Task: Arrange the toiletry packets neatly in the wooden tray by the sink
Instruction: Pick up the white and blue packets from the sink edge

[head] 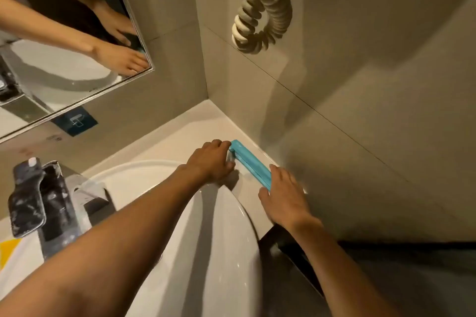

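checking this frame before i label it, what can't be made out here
- Head view: the near end of the blue packet is covered by the right hand.
- Head view: what the left hand pinches at the packet's far end is hidden by its fingers.
- Head view: no wooden tray can be made out.
- Head view: the coiled cord is cut off by the top edge.

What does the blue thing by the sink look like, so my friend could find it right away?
Start at the big white sink and look past its rim to the pale counter in the corner where the two grey walls meet. There lies a long, flat, bright turquoise packet, close along the right wall, with the left hand at its far end and the right hand at its near end. It is the only blue thing on the counter.
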